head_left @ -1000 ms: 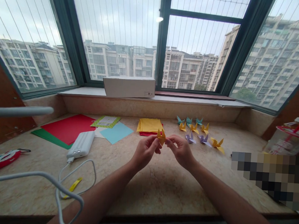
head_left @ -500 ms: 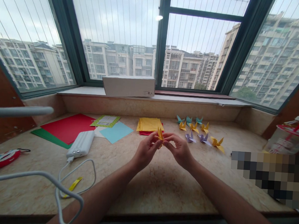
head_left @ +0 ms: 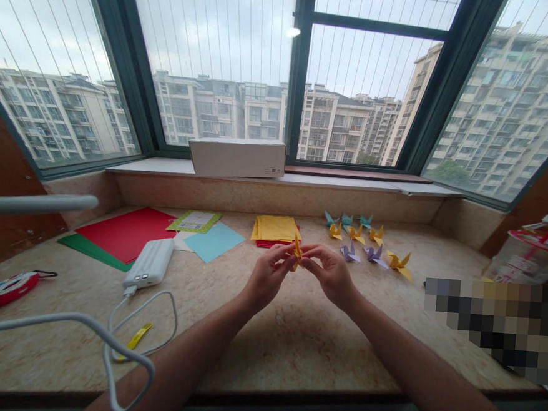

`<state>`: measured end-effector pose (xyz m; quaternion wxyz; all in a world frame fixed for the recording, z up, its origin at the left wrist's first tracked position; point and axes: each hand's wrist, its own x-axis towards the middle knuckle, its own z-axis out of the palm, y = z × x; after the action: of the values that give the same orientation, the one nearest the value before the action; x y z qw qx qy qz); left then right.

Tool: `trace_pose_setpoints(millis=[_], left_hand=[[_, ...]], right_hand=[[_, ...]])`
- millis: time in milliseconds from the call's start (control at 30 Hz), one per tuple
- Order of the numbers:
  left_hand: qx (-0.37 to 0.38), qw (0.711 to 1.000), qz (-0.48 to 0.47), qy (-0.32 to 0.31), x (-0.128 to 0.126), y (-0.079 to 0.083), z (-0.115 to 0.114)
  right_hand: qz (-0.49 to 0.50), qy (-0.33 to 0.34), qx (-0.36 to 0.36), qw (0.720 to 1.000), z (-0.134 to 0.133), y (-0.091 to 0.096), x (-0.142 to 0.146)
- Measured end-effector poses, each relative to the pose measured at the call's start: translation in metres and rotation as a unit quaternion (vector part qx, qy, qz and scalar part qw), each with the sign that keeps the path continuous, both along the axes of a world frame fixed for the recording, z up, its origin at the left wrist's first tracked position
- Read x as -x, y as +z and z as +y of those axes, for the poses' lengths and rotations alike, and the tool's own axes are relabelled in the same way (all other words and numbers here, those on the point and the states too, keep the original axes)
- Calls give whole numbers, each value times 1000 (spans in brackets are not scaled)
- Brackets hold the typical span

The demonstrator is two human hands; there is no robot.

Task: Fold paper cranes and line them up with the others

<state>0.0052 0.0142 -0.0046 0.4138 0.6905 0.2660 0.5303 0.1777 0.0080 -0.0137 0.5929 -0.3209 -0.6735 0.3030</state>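
Both hands meet above the middle of the marble counter (head_left: 292,344). My left hand (head_left: 268,275) and my right hand (head_left: 330,273) each pinch a small folded yellow paper piece (head_left: 297,250) between fingertips, held upright just above the counter. Behind it lies a stack of yellow square paper (head_left: 275,229) on a red sheet. To the right sit several finished paper cranes (head_left: 365,243) in teal, yellow and purple.
A white power bank (head_left: 150,264) with a white cable (head_left: 144,321) lies at left, beside red (head_left: 126,233), green and light blue (head_left: 214,241) sheets. A white box (head_left: 236,158) rests on the sill. A lidded drink cup (head_left: 528,258) stands at right; a red-white object (head_left: 4,290) at far left.
The hands have closed in on each other around the yellow piece, which is now more hidden between the fingertips. Nothing else on the counter has moved.
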Motion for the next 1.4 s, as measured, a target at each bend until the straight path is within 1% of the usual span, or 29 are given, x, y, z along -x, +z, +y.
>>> trace_pose_setpoints(millis=[167, 367, 700, 933, 1100, 1233, 1400], left_hand=[[-11, 1000, 0, -23, -2, 4, -4], [-4, 998, 5, -62, -1, 4, -7], [-25, 999, 7, -43, -2, 1, -4], [-88, 995, 46, 21, 3, -3, 1], [-127, 990, 41, 39, 4, -4, 2], [-122, 991, 31, 43, 3, -4, 0], [-87, 996, 8, 18, 2, -4, -1]], right_hand=[[15, 1, 0, 1000, 2, 0, -1], [14, -6, -8, 1000, 0, 3, 0], [11, -23, -20, 999, -3, 3, 3], [17, -10, -54, 998, -5, 0, 4], [-13, -6, -90, 996, -5, 0, 4], [-55, -36, -119, 991, -7, 3, 3], [-68, -82, -118, 987, -8, 4, 3]])
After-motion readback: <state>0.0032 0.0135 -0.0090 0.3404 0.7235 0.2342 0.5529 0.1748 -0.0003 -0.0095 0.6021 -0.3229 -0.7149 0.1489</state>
